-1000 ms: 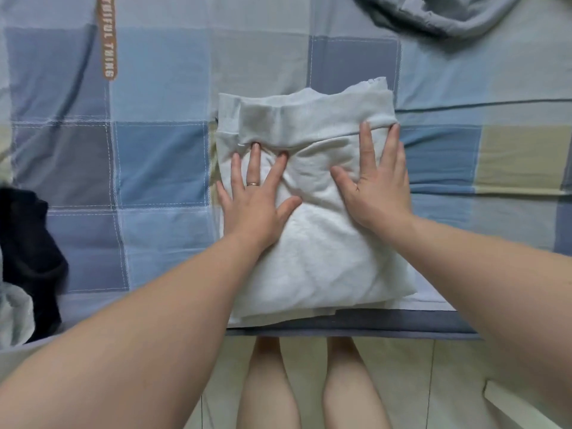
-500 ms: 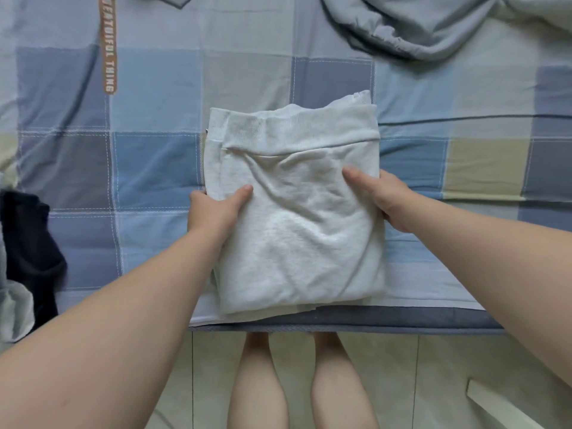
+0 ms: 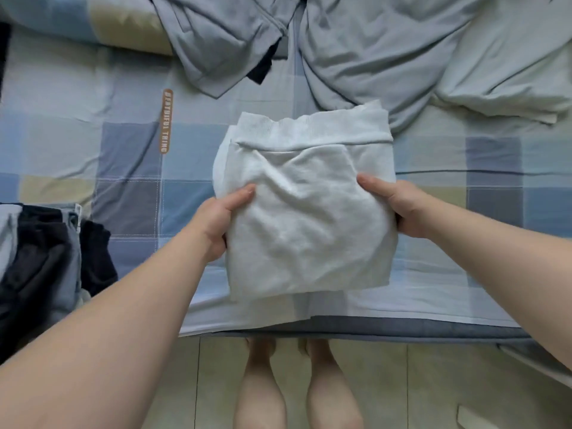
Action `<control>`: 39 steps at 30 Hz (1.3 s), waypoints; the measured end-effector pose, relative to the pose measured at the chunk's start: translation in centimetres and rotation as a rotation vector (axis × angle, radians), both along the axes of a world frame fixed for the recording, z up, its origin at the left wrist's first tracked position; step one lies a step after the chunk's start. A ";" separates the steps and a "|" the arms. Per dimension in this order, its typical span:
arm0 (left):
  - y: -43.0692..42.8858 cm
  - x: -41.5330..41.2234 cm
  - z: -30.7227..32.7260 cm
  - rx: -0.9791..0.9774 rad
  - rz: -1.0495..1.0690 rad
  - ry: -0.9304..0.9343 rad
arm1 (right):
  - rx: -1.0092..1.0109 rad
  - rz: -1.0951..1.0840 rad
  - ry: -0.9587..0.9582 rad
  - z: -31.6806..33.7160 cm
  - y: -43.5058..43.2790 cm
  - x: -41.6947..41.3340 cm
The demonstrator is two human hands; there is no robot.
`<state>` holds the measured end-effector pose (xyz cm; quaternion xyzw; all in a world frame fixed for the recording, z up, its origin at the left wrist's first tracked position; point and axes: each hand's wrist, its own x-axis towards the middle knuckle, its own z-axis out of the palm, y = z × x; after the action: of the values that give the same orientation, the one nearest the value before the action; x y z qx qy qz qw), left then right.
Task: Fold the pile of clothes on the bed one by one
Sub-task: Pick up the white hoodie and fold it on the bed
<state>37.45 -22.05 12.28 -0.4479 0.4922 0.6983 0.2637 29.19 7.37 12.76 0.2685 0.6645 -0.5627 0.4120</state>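
White garment (image 3: 306,224), left hand (image 3: 216,222), right hand (image 3: 399,209) gripping edges

Folded garment (image 3: 309,218) over near edge of bed (image 3: 464,274), left hand (image 3: 216,221) gripping its left side, right hand (image 3: 399,209) its right; loose clothes (image 3: 356,41) heaped behind; another stack (image 3: 40,252), possibly folded, far left.

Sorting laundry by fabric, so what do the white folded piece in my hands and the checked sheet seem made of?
White folded garment: looks like thick knit, perhaps cotton fleece; matte, fuzzy surface, ribbed band at its far edge. Checked sheet: thin woven cloth, probably cotton; smooth, matte, with fine creases.
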 end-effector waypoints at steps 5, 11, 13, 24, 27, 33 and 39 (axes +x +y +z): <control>-1.8 -4.4 6.7 -0.082 0.072 0.283 | -0.074 -0.053 0.275 6.8 -2.5 -4.3; -2.1 -3.5 6.1 -0.264 0.118 0.284 | -0.058 -0.020 0.327 5.4 -4.0 -3.0; -1.3 -1.1 2.8 -0.305 0.108 0.177 | -0.008 0.021 0.239 2.0 -3.7 -0.2; 0.1 8.3 -6.9 -0.418 -0.044 -0.105 | 0.156 0.087 0.026 -6.0 -1.7 9.0; -0.6 7.3 -5.9 -0.498 -0.028 -0.128 | 0.215 0.090 0.034 -4.6 -2.8 7.5; 0.6 8.3 -5.9 -1.189 -0.440 -0.009 | 0.423 0.124 0.007 -6.6 -5.9 6.9; 2.8 8.1 -8.9 -1.190 -0.987 0.445 | 1.016 0.584 0.666 -7.5 -9.2 7.8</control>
<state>45.56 -19.28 3.41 -0.0946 0.9639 0.1949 0.1547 37.00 -1.83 5.28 0.0506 0.9835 -0.0986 0.1430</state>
